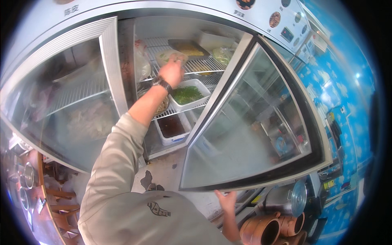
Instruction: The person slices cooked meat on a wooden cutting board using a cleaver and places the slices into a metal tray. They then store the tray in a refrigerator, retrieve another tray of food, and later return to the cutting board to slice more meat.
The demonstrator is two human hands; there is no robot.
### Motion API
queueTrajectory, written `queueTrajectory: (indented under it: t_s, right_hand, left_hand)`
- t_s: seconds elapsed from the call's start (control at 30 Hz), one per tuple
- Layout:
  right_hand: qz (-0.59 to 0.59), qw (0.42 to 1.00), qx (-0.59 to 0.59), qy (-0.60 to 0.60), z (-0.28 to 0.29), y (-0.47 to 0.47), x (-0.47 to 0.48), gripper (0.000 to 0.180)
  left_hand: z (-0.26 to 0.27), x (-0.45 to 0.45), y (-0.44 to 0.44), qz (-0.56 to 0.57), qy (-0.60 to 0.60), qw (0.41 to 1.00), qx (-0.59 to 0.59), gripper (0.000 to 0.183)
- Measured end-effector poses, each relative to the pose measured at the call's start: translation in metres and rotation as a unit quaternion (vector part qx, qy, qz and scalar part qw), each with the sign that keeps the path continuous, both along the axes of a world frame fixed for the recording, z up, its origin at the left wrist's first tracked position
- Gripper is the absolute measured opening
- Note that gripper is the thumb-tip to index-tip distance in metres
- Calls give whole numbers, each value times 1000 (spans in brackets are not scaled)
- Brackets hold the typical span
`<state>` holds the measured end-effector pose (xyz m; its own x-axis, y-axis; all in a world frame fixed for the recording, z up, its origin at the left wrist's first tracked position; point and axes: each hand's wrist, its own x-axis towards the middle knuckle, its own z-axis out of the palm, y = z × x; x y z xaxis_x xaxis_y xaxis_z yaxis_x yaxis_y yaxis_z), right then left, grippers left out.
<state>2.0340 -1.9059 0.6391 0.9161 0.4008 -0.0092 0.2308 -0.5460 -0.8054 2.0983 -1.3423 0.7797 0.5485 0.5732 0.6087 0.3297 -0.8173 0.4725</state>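
Observation:
My left hand (172, 71), with a dark watch on the wrist, reaches into a refrigerated cabinet. Its fingers are on the near rim of a pale bowl (161, 56) on the upper wire shelf; the thumb is hidden. Beside the bowl lies a dark tray (181, 46) with yellow food. Below stands a white tub (202, 99) of chopped greens, and at the bottom a white tub (167, 140) of dark liquid. My right hand (226, 200) holds the outer edge of the swung-out glass door (260, 180).
Another glass cabinet door (108, 61) is at the left. Clay jars (257, 226) and a large metal pot (277, 199) stand at the lower right. A wooden table (46, 211) and chairs (62, 208) are at the lower left. Bagged greens (222, 55) lie on the upper shelf.

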Motion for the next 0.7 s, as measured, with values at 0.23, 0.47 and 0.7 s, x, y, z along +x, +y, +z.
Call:
queueTrajectory:
  t_s: [0.23,0.47,0.7]
  right_hand:
    - [-87,992,82,-51,2,-81,154,65]
    - [-109,989,48,-85,-20,-45,230,66]
    - [-128,982,111,-77,-57,29,243,63]
  left_hand:
    - [-10,132,69,113,123,985,-33,31]
    - [-28,262,127,80,16,996,20,33]
    - [-70,365,168,-22,171,983,-65,35]
